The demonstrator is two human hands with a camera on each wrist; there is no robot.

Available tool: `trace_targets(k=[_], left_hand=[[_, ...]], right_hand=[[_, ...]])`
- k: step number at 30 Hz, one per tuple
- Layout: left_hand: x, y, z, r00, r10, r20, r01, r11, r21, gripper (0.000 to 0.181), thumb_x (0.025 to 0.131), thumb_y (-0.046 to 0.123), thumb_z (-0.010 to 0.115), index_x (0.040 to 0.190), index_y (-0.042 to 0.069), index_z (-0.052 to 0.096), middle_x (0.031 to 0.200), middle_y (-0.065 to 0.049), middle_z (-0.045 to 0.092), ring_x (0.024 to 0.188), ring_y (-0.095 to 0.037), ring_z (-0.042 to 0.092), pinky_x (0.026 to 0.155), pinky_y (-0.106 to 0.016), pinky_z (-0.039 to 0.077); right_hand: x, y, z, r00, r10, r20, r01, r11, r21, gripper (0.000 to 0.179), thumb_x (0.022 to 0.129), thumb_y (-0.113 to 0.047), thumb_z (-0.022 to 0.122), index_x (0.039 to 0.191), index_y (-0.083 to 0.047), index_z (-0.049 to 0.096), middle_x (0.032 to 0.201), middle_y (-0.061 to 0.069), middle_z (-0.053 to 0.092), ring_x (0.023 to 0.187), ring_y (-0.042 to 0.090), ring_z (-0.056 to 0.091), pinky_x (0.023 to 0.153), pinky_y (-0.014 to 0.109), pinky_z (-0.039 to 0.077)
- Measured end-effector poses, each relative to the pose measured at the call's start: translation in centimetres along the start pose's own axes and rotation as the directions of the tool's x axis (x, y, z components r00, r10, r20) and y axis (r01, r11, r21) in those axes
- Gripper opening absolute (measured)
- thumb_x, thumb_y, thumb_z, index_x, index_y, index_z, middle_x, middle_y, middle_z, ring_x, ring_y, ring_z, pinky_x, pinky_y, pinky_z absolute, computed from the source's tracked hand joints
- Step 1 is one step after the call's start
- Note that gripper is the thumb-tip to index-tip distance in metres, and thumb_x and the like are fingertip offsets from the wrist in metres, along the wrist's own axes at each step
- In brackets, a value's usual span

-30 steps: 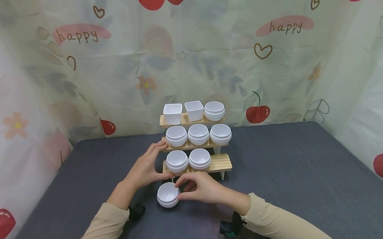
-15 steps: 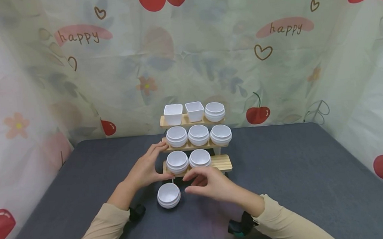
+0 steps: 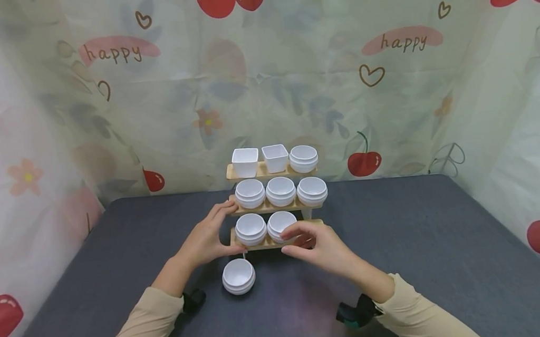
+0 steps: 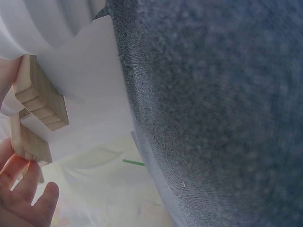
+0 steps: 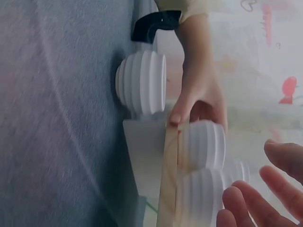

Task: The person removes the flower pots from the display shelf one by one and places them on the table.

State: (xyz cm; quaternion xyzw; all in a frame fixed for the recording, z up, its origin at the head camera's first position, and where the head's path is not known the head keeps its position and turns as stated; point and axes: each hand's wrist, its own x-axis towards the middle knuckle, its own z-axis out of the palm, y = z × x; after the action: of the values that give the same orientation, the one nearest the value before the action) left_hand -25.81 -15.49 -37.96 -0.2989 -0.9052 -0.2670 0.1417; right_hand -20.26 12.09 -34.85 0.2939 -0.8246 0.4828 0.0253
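Note:
A three-tier stand (image 3: 273, 209) with wooden shelves and white side legs bears white bowls. My left hand (image 3: 206, 239) holds its left side, thumb at the bottom shelf's front edge and fingertips on the middle shelf's end. In the left wrist view those fingers (image 4: 31, 182) touch the wooden shelf (image 4: 40, 101). My right hand (image 3: 324, 246) hovers in front of the bottom shelf's right part, fingers loosely bent and holding nothing; it overlaps the second bottom-shelf bowl (image 3: 280, 222). A loose round bowl (image 3: 238, 277) sits upright on the table before the stand's left side.
Two square bowls (image 3: 246, 162) and a round bowl (image 3: 303, 159) stand on the top shelf. Several round bowls (image 3: 281, 191) fill the middle shelf. The dark table (image 3: 399, 243) ends at a printed curtain (image 3: 263, 84) behind and at both sides.
My right hand has let go of the loose bowl and moved right, to the front of the bottom shelf's right part. The bowl stays on the table; my left hand keeps its place.

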Motion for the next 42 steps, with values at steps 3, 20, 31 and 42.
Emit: trace_targets(k=[3,20,31,42], left_hand=[[0.0,0.0,0.1,1.000,0.001,0.000,-0.001,1.000,0.000,0.092,0.060,0.036,0.087,0.135,0.006,0.043,0.143,-0.010,0.040,0.133,-0.030,0.041,0.098,-0.046,0.045],[0.0,0.0,0.1,1.000,-0.002,0.006,0.002,1.000,0.002,0.093,0.061,0.035,0.087,0.136,0.006,0.042,0.144,-0.010,0.039,0.135,-0.029,0.040,0.099,-0.046,0.044],[0.0,-0.1,0.1,1.000,-0.002,0.003,0.002,1.000,0.005,0.092,0.061,0.035,0.087,0.136,0.006,0.042,0.144,-0.010,0.039,0.135,-0.028,0.039,0.099,-0.046,0.044],[0.0,-0.1,0.1,1.000,0.004,0.000,-0.004,1.000,-0.001,0.092,0.061,0.034,0.087,0.136,0.006,0.042,0.144,-0.010,0.039,0.134,-0.029,0.040,0.098,-0.046,0.045]], right_hand=[[-0.3,0.4,-0.6,0.998,0.042,-0.036,-0.042,0.999,-0.014,0.024,0.081,-0.014,0.071,0.104,-0.006,0.066,0.100,0.012,0.069,0.081,0.011,0.067,0.073,0.022,0.054],[-0.4,2.9,-2.1,0.988,0.085,-0.131,-0.092,0.995,-0.048,0.031,0.081,-0.016,0.072,0.108,-0.003,0.064,0.103,0.017,0.068,0.086,0.023,0.068,0.073,0.025,0.054],[0.7,3.3,-1.2,0.989,0.098,-0.114,-0.102,0.994,-0.026,0.040,0.080,-0.014,0.073,0.117,-0.006,0.060,0.111,0.020,0.066,0.089,0.026,0.070,0.077,0.033,0.056],[1.3,3.7,-0.5,0.990,0.081,-0.116,-0.084,0.996,-0.023,0.040,0.080,-0.013,0.073,0.118,-0.005,0.061,0.110,0.023,0.066,0.086,0.027,0.070,0.074,0.034,0.056]])
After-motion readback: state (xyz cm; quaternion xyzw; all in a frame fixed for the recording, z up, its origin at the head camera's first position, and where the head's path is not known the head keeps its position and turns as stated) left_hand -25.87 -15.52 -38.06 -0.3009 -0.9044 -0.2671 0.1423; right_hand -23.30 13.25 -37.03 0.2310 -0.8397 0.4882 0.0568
